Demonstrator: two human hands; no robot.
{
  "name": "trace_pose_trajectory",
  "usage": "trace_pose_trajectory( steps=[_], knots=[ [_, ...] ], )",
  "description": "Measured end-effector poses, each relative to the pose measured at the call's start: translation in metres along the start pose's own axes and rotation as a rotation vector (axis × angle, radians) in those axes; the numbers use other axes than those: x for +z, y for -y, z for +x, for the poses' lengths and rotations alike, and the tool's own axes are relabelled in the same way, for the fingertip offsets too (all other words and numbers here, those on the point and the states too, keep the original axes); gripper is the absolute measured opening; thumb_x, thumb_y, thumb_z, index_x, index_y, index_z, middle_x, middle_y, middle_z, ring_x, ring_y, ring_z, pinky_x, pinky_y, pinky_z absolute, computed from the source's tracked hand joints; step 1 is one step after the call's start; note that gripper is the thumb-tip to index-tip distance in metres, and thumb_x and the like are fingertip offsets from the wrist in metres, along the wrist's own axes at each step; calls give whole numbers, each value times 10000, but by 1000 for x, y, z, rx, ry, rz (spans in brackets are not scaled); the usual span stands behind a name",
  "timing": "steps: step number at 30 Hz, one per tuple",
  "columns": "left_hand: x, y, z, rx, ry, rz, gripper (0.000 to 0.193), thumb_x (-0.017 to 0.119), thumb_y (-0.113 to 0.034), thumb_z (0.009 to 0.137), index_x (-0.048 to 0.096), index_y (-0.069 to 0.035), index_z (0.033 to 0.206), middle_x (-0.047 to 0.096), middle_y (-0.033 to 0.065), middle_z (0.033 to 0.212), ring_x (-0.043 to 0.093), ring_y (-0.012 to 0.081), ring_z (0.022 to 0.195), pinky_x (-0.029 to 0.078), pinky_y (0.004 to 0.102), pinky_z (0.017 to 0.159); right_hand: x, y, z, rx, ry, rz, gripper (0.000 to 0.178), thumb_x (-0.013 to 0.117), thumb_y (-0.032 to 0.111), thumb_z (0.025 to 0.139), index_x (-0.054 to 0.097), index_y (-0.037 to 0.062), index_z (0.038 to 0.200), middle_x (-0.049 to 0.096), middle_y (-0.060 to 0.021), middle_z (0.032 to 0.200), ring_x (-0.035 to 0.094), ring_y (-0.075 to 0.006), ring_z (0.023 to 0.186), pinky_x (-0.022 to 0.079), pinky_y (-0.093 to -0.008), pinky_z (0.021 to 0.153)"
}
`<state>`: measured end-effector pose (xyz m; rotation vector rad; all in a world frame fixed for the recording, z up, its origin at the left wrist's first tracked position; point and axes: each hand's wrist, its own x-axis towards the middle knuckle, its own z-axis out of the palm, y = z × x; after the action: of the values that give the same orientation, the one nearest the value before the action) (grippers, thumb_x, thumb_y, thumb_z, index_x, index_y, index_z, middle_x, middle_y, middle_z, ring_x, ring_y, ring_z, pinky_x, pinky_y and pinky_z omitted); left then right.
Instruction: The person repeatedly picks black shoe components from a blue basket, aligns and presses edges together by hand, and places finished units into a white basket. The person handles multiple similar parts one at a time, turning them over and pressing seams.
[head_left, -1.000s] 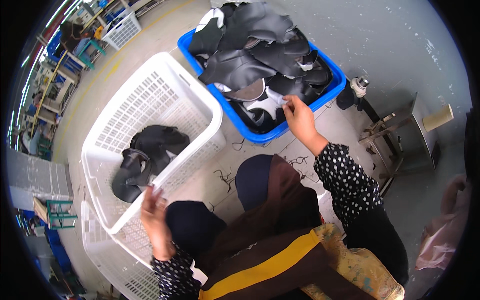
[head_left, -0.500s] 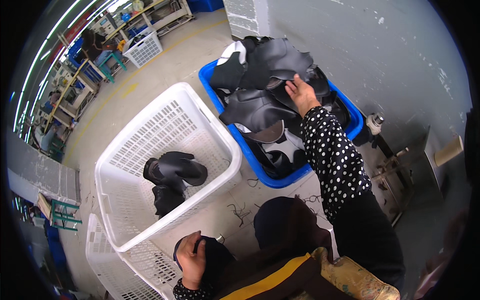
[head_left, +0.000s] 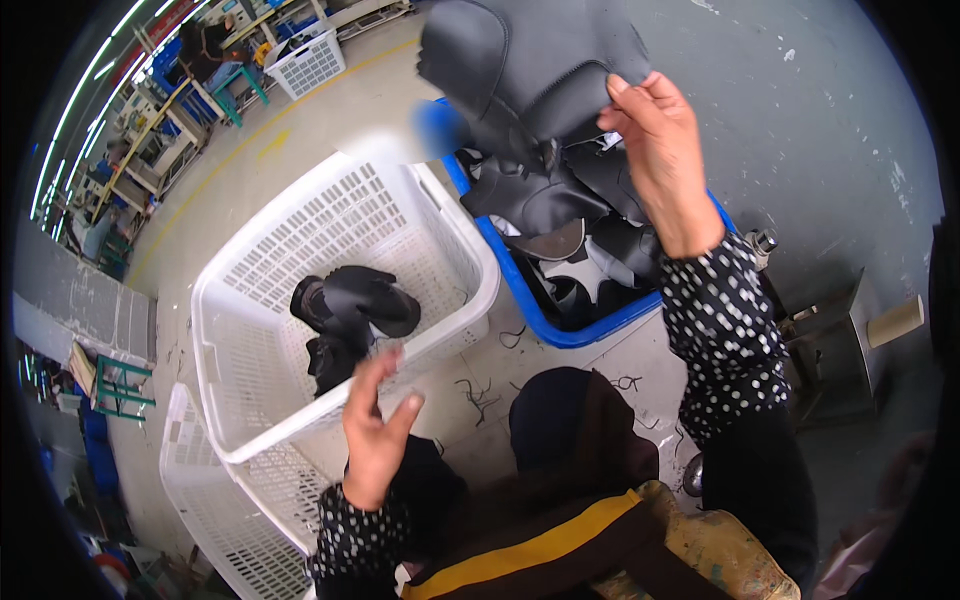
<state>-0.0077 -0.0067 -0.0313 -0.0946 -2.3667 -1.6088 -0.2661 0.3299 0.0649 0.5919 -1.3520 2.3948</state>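
My right hand (head_left: 660, 150) pinches the edge of a black leather shoe upper (head_left: 540, 60) with stitched seams, lifted above the blue bin (head_left: 585, 332). The top of the upper runs out of view. Beneath it, more black shoe uppers (head_left: 545, 205) lie heaped in the bin, some showing light linings. My left hand (head_left: 372, 445) is raised in front of the near rim of a white slatted basket (head_left: 470, 240), fingers apart and holding nothing; its fingertips are blurred. Inside that basket sit a few black shoe uppers (head_left: 360, 305) in a small clump.
Another white basket (head_left: 215, 490) stands under and beside the first, at lower left. A grey wall (head_left: 830, 130) rises at right, near a metal stand (head_left: 845, 350). Black scraps (head_left: 480, 400) lie on the floor. Workbenches and a person (head_left: 205, 50) are at far left.
My right hand has taken a shoe upper from the heap and lifted it up out of the blue bin. My left hand has risen from my knee toward the white basket, its fingers spreading.
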Motion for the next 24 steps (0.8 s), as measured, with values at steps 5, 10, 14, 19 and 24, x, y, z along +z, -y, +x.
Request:
trace_pose_trajectory(
  steps=[5,10,14,19,24],
  knots=[
    [7,-49,39,286,-145,-215,1107,934,-233,780,268,9,1630,410,171,1616,410,323,1491,305,460,1234,53,75,-82,238,150,-99,33,707,71,981,700,40,992,731,-15,863,684,-79,714,552,-229,667],
    [32,-58,-8,-93,125,-908,665,880,-26,794,597,-44,1395,710,57,1276,659,230,1197,494,390,1092,75,72,-137,506,229,-133,177,696,218,1034,736,61,1104,722,36,953,669,-40,844,533,-192,741],
    [20,-33,-26,16,53,-1190,511,749,-199,975,581,-55,1435,631,85,1455,563,285,1372,405,490,1205,55,64,-165,343,294,-287,355,594,292,1086,675,21,1302,753,-103,1143,708,-144,960,569,-302,874],
    [7,-3,-42,-212,-170,-1641,471,714,-236,1000,599,-66,1424,638,70,1451,568,251,1358,377,500,1221,14,39,-221,371,119,-249,229,620,203,1072,690,0,1153,757,-95,1027,679,-127,869,548,-276,796],
    [9,19,-57,-235,-254,-1688,544,714,-318,996,571,-69,1457,619,58,1477,546,255,1383,344,504,1240,-2,29,-297,573,149,-155,286,588,226,1093,710,-23,1024,751,-100,975,686,-149,880,550,-298,845]
  ],
)
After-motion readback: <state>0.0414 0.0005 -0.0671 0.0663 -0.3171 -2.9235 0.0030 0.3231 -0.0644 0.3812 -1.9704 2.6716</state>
